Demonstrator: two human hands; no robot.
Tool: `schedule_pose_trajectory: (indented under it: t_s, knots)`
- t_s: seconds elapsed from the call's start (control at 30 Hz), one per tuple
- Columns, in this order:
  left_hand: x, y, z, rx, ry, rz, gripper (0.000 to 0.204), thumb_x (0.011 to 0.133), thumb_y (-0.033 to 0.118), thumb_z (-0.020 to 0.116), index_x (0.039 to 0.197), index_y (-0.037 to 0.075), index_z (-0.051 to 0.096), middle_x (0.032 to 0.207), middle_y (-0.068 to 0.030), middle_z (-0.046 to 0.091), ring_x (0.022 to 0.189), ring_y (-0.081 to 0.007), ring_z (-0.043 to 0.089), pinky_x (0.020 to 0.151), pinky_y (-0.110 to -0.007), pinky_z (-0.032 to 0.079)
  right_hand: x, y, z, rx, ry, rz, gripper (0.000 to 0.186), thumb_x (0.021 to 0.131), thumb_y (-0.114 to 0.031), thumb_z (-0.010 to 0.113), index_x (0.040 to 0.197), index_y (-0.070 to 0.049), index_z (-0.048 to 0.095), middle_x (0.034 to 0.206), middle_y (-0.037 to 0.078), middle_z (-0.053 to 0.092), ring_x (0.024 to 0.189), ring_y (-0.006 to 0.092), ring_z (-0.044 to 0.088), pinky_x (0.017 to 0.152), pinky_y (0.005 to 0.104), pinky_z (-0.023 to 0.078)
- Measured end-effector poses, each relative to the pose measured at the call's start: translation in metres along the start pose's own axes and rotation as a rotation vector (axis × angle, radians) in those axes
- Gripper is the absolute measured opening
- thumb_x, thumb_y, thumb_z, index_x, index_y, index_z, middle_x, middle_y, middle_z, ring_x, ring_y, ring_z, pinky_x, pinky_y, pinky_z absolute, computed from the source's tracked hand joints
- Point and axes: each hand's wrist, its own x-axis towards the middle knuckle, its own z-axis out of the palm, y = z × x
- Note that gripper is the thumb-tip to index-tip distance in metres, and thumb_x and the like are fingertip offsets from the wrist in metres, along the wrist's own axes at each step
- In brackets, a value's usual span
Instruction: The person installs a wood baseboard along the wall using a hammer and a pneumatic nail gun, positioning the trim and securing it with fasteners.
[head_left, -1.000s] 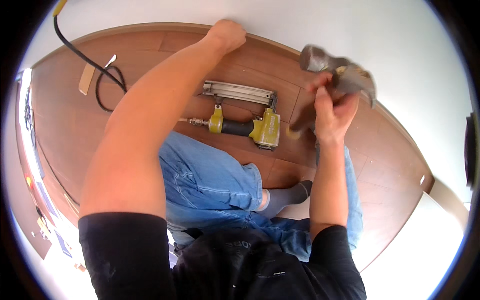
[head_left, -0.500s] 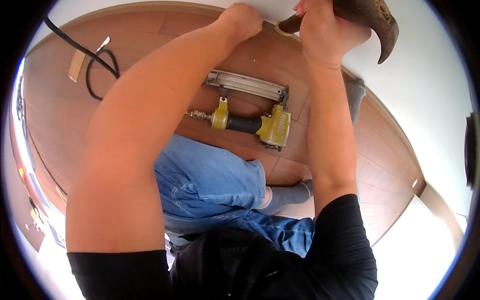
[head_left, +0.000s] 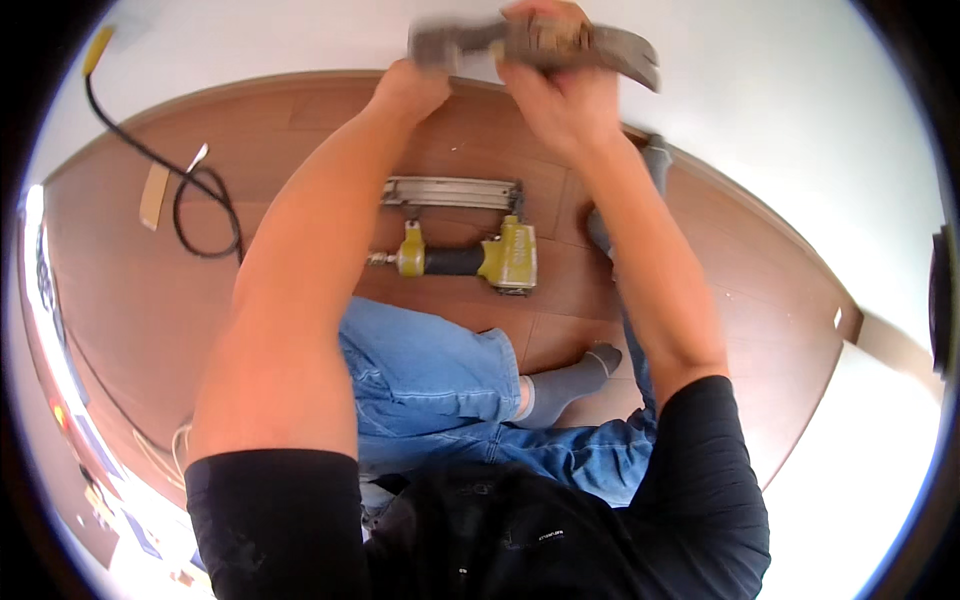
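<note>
Two bare arms reached up from black sleeves toward the far edge of the wooden floor (head_left: 765,300), where a brown skirting board (head_left: 300,80) met the white wall (head_left: 790,120). The left arm ran long and nearly straight, slanting slightly rightward, and its hand, the left hand (head_left: 410,92), was at the skirting board with the knuckles rounded and the wrist roughly in line. Its fingertips were hidden, so I could not tell whether they pinched anything.

The right arm bent at the elbow, which pointed outward, and its forearm slanted up and inward. The right hand (head_left: 575,105) was wrapped around a claw hammer (head_left: 550,42), close beneath the head. That hammer was raised over the floor's far edge, blurred, its striking end leftward beside the left hand and its claw rightward; whether hammer and left hand touched could not be told. The handle was mostly hidden.

Between the forearms, short of the far edge, a yellow-and-black pneumatic nailer (head_left: 455,258) lay on the floor. Near the floor's far left corner, a black hose (head_left: 120,132) curled beside a tan strip (head_left: 154,196).
</note>
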Motion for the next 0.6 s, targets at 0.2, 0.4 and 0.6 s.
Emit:
schedule_pose_trajectory:
  t_s: [0.2,0.4,0.6]
  knots:
    - [0.010,0.012,-0.026,0.276,-0.212,0.101,0.022,0.093,0.010,0.061,0.099,0.008,0.082,0.105,-0.0120,0.079,0.100,-0.0317,0.075,0.082,-0.045,0.062,-0.119,-0.005,-0.172,-0.359,-0.299,0.588,0.045,0.082,-0.018,0.081,0.117,-0.002,0.058,0.100,0.020,0.073,0.089,0.0391,0.071,0.077,0.0446,0.057]
    - [0.011,0.017,-0.025,0.377,-0.162,0.163,0.019,0.090,0.005,0.063,0.091,0.009,0.081,0.101,-0.0121,0.079,0.096,-0.0296,0.077,0.080,-0.043,0.063,-0.277,0.115,-0.250,-0.550,-0.092,1.001,0.045,0.095,-0.026,0.077,0.122,0.001,0.052,0.096,0.020,0.067,0.086,0.0358,0.066,0.078,0.0452,0.053]
    - [0.009,-0.003,-0.001,0.367,-0.225,0.087,0.012,0.086,0.004,0.072,0.096,0.005,0.078,0.104,-0.0136,0.077,0.099,-0.0330,0.075,0.081,-0.044,0.062,-0.332,0.168,-0.223,-0.652,-0.118,1.034,0.052,0.097,-0.031,0.072,0.134,0.000,0.052,0.120,0.028,0.065,0.116,0.0466,0.060,0.100,0.0529,0.048]
